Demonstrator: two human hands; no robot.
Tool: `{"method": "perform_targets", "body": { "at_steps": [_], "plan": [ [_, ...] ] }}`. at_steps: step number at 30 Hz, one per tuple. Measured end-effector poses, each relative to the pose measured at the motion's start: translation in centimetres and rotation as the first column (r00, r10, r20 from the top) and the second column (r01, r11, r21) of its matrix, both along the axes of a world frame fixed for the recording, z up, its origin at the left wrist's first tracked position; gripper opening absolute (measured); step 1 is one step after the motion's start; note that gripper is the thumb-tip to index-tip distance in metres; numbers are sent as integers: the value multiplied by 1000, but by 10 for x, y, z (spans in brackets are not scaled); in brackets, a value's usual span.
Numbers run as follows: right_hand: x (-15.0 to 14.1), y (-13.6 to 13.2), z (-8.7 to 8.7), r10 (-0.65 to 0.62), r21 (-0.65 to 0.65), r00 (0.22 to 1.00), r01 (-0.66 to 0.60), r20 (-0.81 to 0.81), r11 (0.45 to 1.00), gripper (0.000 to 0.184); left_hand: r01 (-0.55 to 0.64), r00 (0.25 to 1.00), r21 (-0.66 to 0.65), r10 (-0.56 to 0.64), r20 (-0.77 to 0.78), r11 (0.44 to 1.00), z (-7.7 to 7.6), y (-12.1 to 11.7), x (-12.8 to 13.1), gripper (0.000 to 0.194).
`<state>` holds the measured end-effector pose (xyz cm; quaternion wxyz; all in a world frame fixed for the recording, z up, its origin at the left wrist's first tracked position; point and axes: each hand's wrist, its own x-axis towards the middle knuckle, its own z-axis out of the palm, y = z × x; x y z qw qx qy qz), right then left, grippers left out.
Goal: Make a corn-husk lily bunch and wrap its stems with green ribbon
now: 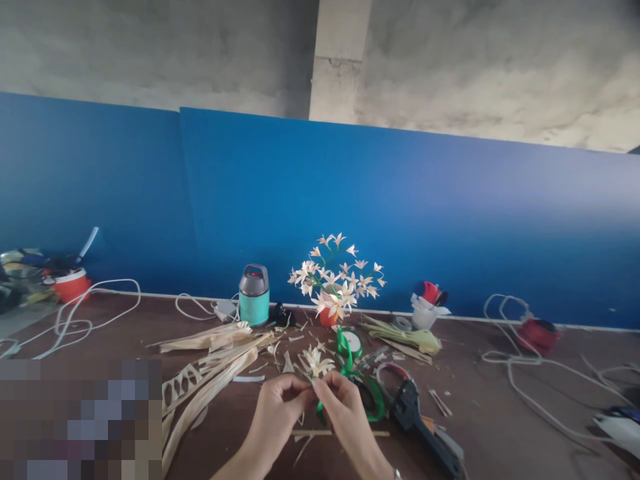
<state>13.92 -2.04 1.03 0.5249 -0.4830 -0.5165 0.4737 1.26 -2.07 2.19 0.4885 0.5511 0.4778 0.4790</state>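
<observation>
Straw flower (316,363) sits at the fingertips of both hands, low centre over the counter (500,413), stem running down toward the wrists. Left hand (277,408) and right hand (345,407) both pinch it, equally near; green ribbon (375,400) trails right from the right hand to its spool (350,342). Glue gun (417,420) just right. No readable writing.

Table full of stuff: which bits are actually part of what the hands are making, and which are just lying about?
In use:
left hand and right hand, pinching the pale leaf flower
green ribbon
leaf strips

Lying about:
teal container
flower pot
black tool
white cables
</observation>
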Motion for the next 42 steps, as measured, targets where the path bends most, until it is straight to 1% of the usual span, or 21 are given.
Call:
{"method": "perform_targets", "body": {
  "at_steps": [8,13,15,19,23,26,28,31,36,39,42],
  "plan": [
    [2,1,-5,12,2,1000,-12,-20,1000,39,-7,1000,12,7,-21,1000,1,-1,-1,20],
    [1,0,-4,15,-8,1000,-15,-4,1000,38,-13,999,20,14,-43,1000,0,-1,-1,18],
    [1,1,-3,4,13,1000,-4,13,1000,36,-9,999,13,10,-44,1000,-1,-1,-1,18],
    [3,0,2,-36,125,995,24,97,992,27,-17,1000,-7,17,-12,1000,-2,2,0,16],
    [8,-5,8,-88,121,972,63,219,991,21,-40,999,-24,40,1,999,0,3,1,17],
    [9,-7,9,-140,178,944,88,300,980,19,-58,998,-26,57,-11,998,2,2,1,18],
    [9,-7,8,-163,214,934,96,318,972,18,-48,999,-19,48,-12,999,2,1,0,19],
    [7,-5,6,-164,203,940,106,300,974,18,-23,999,2,24,-27,1000,-1,1,0,20],
    [5,-4,7,-192,171,952,153,238,973,23,-25,997,25,27,-71,999,-8,3,2,17],
    [4,-4,9,-207,138,958,182,199,974,26,-1,999,9,2,-53,1000,-10,3,2,16],
    [4,-5,11,-220,117,958,201,182,973,28,29,1000,23,-28,-13,999,-9,2,1,15]
  ]
}}
